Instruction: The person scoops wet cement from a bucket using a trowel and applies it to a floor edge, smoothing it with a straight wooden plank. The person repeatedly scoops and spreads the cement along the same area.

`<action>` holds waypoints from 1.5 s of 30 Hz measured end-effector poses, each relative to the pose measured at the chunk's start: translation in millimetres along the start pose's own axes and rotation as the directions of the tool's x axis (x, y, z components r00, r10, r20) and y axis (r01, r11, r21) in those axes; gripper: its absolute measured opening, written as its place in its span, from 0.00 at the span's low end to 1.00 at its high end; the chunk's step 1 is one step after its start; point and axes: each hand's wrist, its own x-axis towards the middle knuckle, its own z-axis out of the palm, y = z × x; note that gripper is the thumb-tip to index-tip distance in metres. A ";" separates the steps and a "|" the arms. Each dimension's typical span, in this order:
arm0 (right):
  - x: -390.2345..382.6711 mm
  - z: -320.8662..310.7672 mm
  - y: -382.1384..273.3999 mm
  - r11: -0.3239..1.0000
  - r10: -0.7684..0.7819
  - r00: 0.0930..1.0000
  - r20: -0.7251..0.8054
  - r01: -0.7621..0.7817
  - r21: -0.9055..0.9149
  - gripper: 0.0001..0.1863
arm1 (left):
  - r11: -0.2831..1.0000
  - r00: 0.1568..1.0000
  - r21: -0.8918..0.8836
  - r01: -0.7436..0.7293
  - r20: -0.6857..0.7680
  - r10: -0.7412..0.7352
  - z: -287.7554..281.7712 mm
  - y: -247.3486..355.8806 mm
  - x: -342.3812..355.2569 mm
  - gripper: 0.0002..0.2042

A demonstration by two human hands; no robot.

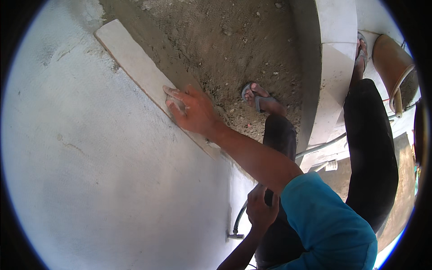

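So the biggest thing in front of us is the wall (112, 157), whitish and a bit smudgy, filling our whole left side. Next up is the dirt (234, 40), brown, rough and dotted with small stones, with a smoother greyish band near the wall. Over on our right there's a pale tiled ledge (335, 22) with a curved grey side. We've got one sandalled foot (268, 96) on the dirt and the other foot (361, 50) on pale tiling, probably so we can lean in without tipping. The strip (135, 58) runs along the base of the wall, right where it meets the dirt, likely to follow that line. A brown bucket (388, 54) sits well off to the right. Our right hand (194, 109) lies on the strip, fingers spread apart, we'd guess to steady it or press it snug. Our left hand (262, 210) is by our left leg, fingers loosely bent, can't tell if it's holding anything. Smallest bit: a tap (235, 236) at the wall near that hand
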 end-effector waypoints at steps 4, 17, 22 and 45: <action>45.4 -4.7 -21.5 0.997 -0.048 0.998 -0.048 0.051 0.055 0.22 | 0.997 0.997 -0.023 -0.073 -0.017 0.073 -7.8 -9.8 6.1 0.22; 59.8 4.5 8.7 0.999 0.052 0.992 -0.111 -0.051 0.013 0.20 | 0.992 0.994 -0.083 -0.094 -0.068 0.089 -17.8 -12.5 8.3 0.22; -1.4 13.0 29.5 0.994 -0.109 0.983 -0.146 0.106 -0.033 0.20 | 0.988 0.984 -0.062 -0.144 -0.111 0.137 -14.3 -5.3 11.2 0.22; -9.2 3.5 11.6 0.999 -0.034 0.997 -0.072 0.037 0.037 0.20 | 0.991 0.987 -0.050 -0.121 -0.116 0.115 -9.7 -10.3 10.3 0.20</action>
